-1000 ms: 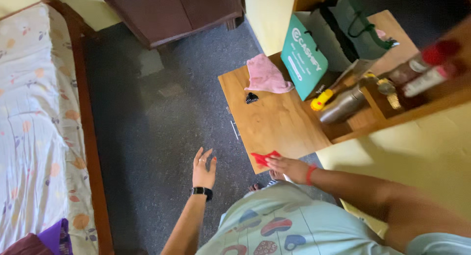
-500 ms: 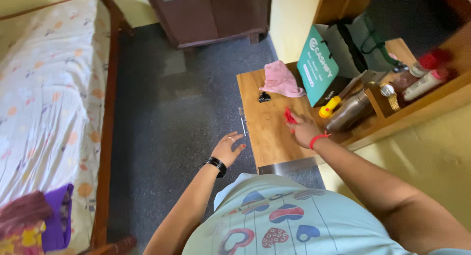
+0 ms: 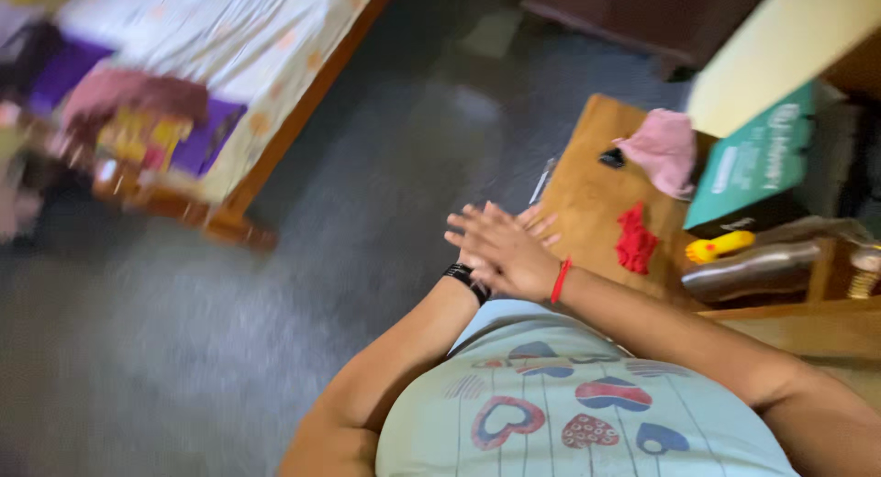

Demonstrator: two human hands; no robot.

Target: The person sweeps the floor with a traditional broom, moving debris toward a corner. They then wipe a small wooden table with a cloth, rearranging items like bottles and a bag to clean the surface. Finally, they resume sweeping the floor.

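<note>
My right hand (image 3: 500, 248) lies flat across my left hand (image 3: 541, 226), both empty, fingers spread, just off the near-left edge of a low wooden table (image 3: 578, 197). The left hand is mostly hidden under the right; a black wristband shows on its wrist. A red crumpled cloth (image 3: 635, 239) lies on the table, apart from both hands. Farther along the table are a pink cloth (image 3: 665, 147) and a small black hair clip (image 3: 612, 157).
A green paper bag (image 3: 757, 160), a yellow object (image 3: 720, 247) and a steel bottle (image 3: 752, 271) sit at the table's right. A bed (image 3: 220, 46) with a flowered sheet and piled clothes stands upper left. Grey floor (image 3: 184, 339) lies between.
My right hand has let go of the red cloth, which now lies on the table, and has come over my left hand. The view has swung left and tilted.
</note>
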